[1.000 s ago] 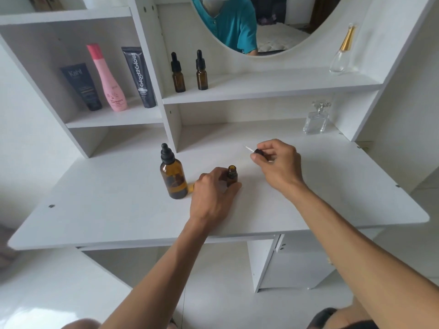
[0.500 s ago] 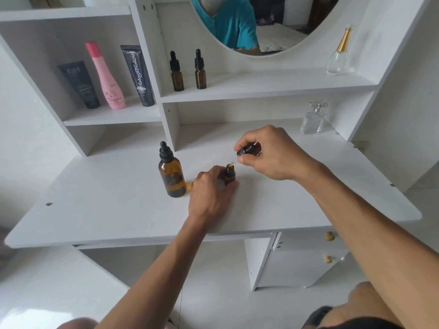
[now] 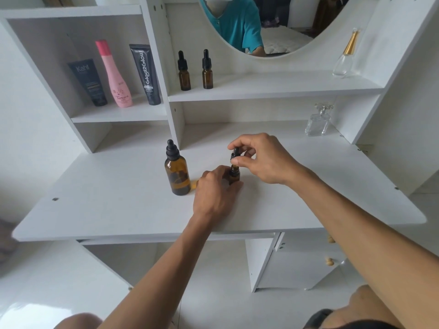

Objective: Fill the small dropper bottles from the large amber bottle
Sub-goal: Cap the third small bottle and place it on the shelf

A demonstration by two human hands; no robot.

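The desk (image 3: 118, 210) and shelves (image 3: 273, 87) are white. The big bottle (image 3: 177, 176) and small bottles (image 3: 184, 78) are amber with black droppers. One tube (image 3: 89, 83) is dark grey, another (image 3: 145, 74) black with white lettering; the tall bottle (image 3: 116, 77) is pink. The perfume (image 3: 344, 58) is clear, capped gold. The shirt (image 3: 240, 27) is teal.

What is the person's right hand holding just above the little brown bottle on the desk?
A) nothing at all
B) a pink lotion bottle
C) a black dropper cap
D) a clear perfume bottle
C: the right hand pinches a black dropper cap directly over the open neck of the small bottle, which the left hand steadies.
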